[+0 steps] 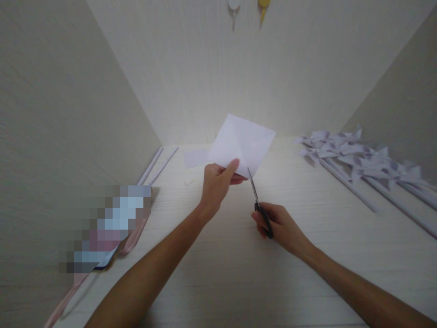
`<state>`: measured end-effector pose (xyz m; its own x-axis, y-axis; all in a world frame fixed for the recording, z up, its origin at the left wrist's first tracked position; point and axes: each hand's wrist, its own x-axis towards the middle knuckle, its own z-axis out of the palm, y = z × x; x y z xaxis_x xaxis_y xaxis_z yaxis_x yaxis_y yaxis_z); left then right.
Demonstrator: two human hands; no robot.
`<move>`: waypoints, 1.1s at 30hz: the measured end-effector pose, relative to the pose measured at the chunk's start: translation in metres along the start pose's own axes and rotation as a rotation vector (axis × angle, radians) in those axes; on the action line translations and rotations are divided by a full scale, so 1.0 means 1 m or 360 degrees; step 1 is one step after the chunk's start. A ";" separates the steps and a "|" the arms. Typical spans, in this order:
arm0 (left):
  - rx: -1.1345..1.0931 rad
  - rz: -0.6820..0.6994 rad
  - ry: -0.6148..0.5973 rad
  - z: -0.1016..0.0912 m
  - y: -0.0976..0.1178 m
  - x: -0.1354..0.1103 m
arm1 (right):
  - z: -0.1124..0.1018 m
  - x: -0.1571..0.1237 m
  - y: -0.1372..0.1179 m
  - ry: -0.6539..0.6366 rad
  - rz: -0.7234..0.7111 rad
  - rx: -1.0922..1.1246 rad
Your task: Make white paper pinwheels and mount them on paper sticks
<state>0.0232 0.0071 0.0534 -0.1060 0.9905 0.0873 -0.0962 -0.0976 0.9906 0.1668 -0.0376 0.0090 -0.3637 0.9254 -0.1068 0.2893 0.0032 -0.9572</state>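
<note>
My left hand (218, 180) pinches the lower corner of a white square sheet of paper (244, 141), creased along its diagonals and held up above the table. My right hand (278, 223) grips black-handled scissors (259, 205). Their blades point up and touch the paper's lower edge, just right of my left thumb. The blades look nearly closed.
Several finished white paper pinwheels on sticks (358, 159) lie at the right of the pale wooden table (232, 269). A small paper scrap (195, 158) and white sticks (155, 164) lie at the back left. A blurred-out object (105, 228) and pink strips (133, 239) sit at the left. Walls enclose three sides.
</note>
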 end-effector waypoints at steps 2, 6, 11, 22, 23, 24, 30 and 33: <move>0.0074 -0.0011 -0.0038 0.000 0.001 0.000 | 0.000 0.000 0.000 0.0005 -0.0011 0.0005; 0.0158 0.0001 -0.0085 0.000 0.000 0.000 | -0.001 0.000 -0.001 0.0003 -0.0017 0.0012; 0.0198 -0.0020 -0.0129 0.002 -0.001 -0.003 | -0.002 -0.001 -0.003 0.0023 -0.0033 -0.0010; 0.0145 -0.0062 -0.0124 0.003 0.000 -0.004 | -0.002 -0.001 -0.001 0.0035 -0.0047 0.0024; 0.0138 -0.0062 -0.0128 0.004 -0.001 -0.004 | -0.002 -0.001 -0.001 0.0035 -0.0042 0.0030; 0.0132 -0.0061 -0.0131 0.004 -0.001 -0.004 | -0.002 0.000 -0.001 0.0034 -0.0038 0.0034; 0.0133 -0.0079 -0.0112 0.004 0.000 -0.004 | -0.002 -0.001 -0.001 0.0041 -0.0012 0.0062; 0.0134 -0.0086 -0.0123 0.004 0.000 -0.005 | -0.002 0.000 -0.001 0.0043 -0.0015 0.0064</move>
<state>0.0275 0.0030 0.0537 -0.0258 0.9989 0.0381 -0.0159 -0.0385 0.9991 0.1681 -0.0372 0.0108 -0.3419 0.9353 -0.0909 0.2499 -0.0028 -0.9683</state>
